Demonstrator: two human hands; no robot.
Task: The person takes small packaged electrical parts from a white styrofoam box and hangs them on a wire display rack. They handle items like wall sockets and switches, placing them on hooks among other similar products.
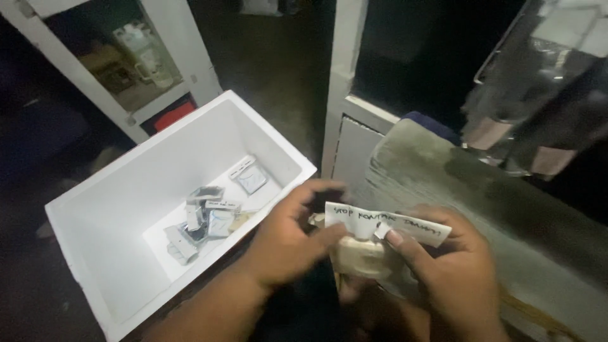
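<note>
My left hand (288, 237) and my right hand (453, 269) meet low in the middle of the head view. Between them sits a small cream plastic part (361, 254), like a socket, with a white paper strip (386, 223) bearing handwriting laid across its top. My right thumb presses the strip onto the part. My left fingers curl around the part's left side. A white foam box (95, 228) stands open to the left, holding several small grey and white packets (206, 218) on its bottom.
A white-framed cabinet door (126, 57) with a glass pane stands behind the box. A white post (345, 82) rises in the middle. A grey worn surface (456, 183) lies under my right hand. Clear plastic bags (538, 95) hang at the upper right. The surroundings are dark.
</note>
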